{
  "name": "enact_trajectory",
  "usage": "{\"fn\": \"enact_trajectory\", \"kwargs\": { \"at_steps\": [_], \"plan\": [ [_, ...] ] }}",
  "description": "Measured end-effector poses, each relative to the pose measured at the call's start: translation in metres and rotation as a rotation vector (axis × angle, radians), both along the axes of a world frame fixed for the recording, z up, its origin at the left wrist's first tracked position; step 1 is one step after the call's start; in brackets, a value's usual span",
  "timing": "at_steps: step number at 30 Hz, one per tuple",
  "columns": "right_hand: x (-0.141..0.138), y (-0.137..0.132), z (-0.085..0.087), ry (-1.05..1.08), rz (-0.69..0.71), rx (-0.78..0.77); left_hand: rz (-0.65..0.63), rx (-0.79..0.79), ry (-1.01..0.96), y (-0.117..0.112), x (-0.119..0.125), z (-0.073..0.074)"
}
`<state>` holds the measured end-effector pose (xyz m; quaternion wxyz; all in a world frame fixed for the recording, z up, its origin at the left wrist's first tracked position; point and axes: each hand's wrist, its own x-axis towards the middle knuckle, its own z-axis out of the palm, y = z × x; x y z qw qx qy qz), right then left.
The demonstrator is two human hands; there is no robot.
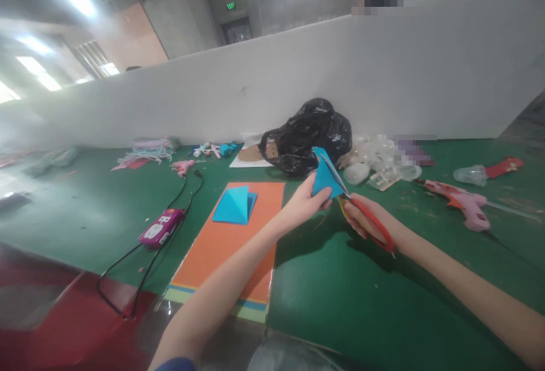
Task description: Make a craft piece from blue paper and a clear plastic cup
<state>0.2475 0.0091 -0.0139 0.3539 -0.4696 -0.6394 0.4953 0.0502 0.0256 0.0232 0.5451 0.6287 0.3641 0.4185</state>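
Observation:
My left hand (313, 199) pinches a folded piece of blue paper (326, 178) above the green table. Red-handled scissors (374, 224) are in my right hand (361, 215), their blades lying along the right edge of the blue paper. Whether the blades are parted there is hard to make out. To the left of my hands, another folded blue paper (232, 205) rests on a stack of coloured sheets (238, 252), orange on top.
Behind my hands a black plastic bag (315, 133) leans near a white partition (204, 93). Clear plastic cups (374, 158) and a pink glue gun (464, 203) lie right. At left are a purple box (162, 228) with black cable and another pink glue gun (183, 167).

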Motion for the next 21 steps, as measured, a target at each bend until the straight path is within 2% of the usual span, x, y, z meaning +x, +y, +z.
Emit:
{"fn": "enact_trajectory", "kwargs": {
  "at_steps": [6, 11, 16, 21],
  "plan": [
    [0.002, 0.000, 0.004, -0.067, 0.007, 0.042, -0.010, 0.049, 0.036, 0.005, -0.002, -0.006],
    [0.003, 0.002, 0.002, -0.085, -0.016, 0.037, 0.008, 0.054, 0.026, 0.005, -0.007, -0.001],
    [0.003, 0.002, 0.003, -0.102, -0.090, 0.012, 0.068, 0.019, -0.016, 0.006, -0.010, 0.007],
    [0.011, 0.010, 0.000, -0.174, -0.192, -0.014, 0.069, 0.004, -0.050, 0.010, -0.013, 0.006]
  ]
}}
